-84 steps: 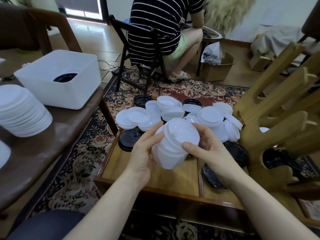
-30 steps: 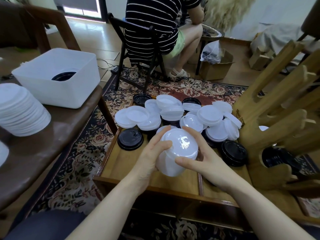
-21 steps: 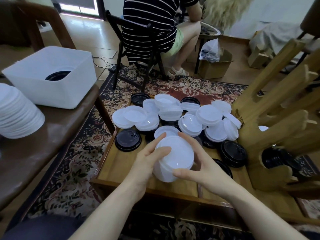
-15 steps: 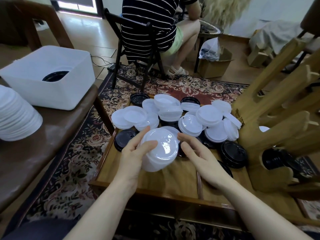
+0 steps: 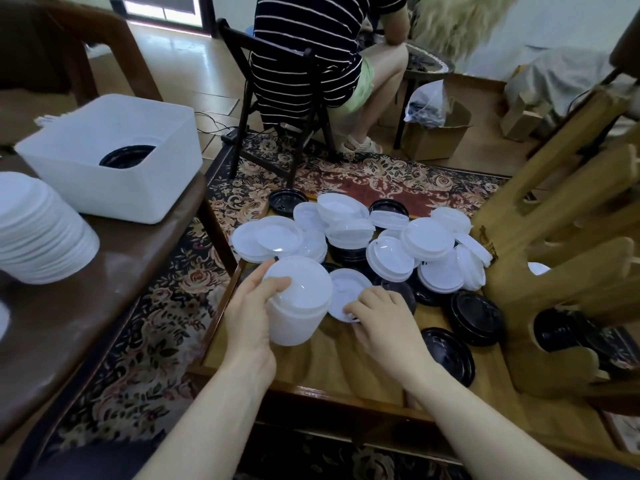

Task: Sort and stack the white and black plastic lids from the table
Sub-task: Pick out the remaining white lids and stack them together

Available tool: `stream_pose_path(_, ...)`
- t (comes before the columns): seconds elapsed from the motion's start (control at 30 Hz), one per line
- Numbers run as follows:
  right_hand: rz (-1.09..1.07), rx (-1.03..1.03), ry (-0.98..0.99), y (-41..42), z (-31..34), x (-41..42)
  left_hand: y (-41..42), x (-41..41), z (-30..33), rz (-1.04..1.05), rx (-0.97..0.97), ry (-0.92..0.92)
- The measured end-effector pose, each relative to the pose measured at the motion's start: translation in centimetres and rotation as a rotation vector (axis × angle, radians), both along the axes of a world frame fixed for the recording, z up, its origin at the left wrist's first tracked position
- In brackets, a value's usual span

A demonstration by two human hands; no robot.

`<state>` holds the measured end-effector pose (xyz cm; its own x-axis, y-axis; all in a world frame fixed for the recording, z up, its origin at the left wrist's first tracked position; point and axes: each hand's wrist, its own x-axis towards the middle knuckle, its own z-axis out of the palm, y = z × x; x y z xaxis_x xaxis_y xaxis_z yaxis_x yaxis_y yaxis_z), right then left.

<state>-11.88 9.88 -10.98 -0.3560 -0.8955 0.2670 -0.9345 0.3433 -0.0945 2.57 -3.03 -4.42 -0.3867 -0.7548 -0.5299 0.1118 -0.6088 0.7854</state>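
My left hand (image 5: 251,315) grips a stack of white lids (image 5: 298,304), held tilted above the left side of the low wooden table (image 5: 311,368). My right hand (image 5: 384,323) reaches to a single white lid (image 5: 341,289) lying flat on the table, fingertips curled on its near edge. Beyond them lies a loose heap of white lids (image 5: 353,230) mixed with black lids (image 5: 476,318). One more black lid (image 5: 450,355) lies near my right wrist.
On a brown bench at the left stand a white bin (image 5: 114,161) with black lids inside and a tall stack of white lids (image 5: 38,233). A wooden rack (image 5: 561,271) crowds the table's right side. A person sits on a dark chair (image 5: 277,109) beyond the table.
My right hand has let go of the stack and dropped onto a single white lid on the table. My left hand alone now holds the stack, shifted left.
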Motion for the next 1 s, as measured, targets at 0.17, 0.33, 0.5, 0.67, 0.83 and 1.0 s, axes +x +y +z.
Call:
stream_pose_path(0.17, -0.087, -0.103, -0.085, 0.2, 1.6, 0.3, 0.2, 0.0, 0.2, 0.002, 0.005, 0.009)
stream_pose_path(0.33, -0.331, -0.475, -0.777, 0.3, 6.7, 0.7, 0.4, -0.1, 0.3, -0.023, -0.018, 0.041)
stream_pose_path(0.5, -0.309, -0.847, -1.469, 2.1, 10.4, 0.5, 1.6, -1.0, 0.8, -0.095, -0.074, 0.078)
stream_pose_path(0.67, -0.166, -0.802, -1.774, 3.1, 11.1, 1.5, 2.6, -1.3, 0.8, -0.163, -0.059, 0.080)
stream_pose_path(0.83, -0.149, -0.507, -1.550, 2.8, 10.6, 2.5, 3.1, -1.2, 1.0, -0.194, 0.001, 0.113)
stream_pose_path(1.0, -0.188, -0.281, -1.139, 3.4, 10.5, 1.7, 2.9, -1.0, 1.2, -0.251, -0.004, 0.108)
